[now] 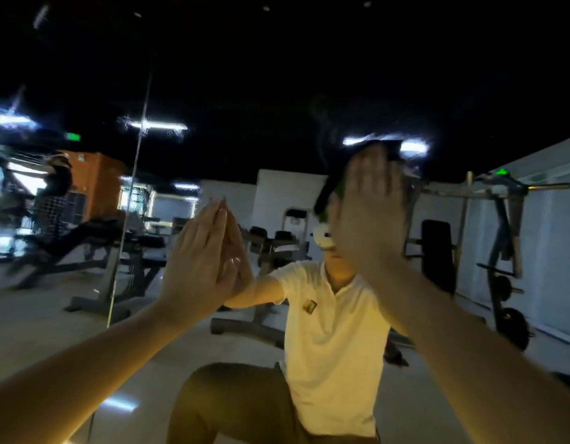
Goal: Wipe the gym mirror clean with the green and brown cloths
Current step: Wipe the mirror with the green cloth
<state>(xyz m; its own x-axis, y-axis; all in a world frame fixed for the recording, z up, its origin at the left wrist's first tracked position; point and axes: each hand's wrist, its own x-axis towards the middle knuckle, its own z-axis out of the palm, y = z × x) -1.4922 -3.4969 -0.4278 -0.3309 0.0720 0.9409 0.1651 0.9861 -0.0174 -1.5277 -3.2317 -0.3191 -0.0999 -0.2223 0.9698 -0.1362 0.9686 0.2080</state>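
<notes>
**A:** Where are your hands?

**B:** Both are up on the mirror (277,75). My left hand (197,261) lies flat against the glass, fingers (213,219) straight and pressed together, tips meeting their own reflection. It's holding nothing.

**A:** And the right one?

**B:** My right hand (370,213) is higher and further right, palm to the glass. Its fingers (370,174) are straight and close together, pressing the cloth (327,192) flat on the mirror.

**A:** How much of the cloth can you see?

**B:** Only the edges that poke out above and to the left of my hand. It looks dark, with a strip of green by my palm. I can't tell whether that's one cloth or two.

**A:** What's showing in the glass?

**B:** Me, in a white shirt (328,331), with the cloth and my right hand covering my face. Benches (123,251) are on the left, a rack (501,235) is on the right, and strip lights (158,125) glow under a black ceiling.

**A:** Any joins in the mirror?

**B:** There's a seam (134,174) running top to bottom, left of my left hand.
</notes>
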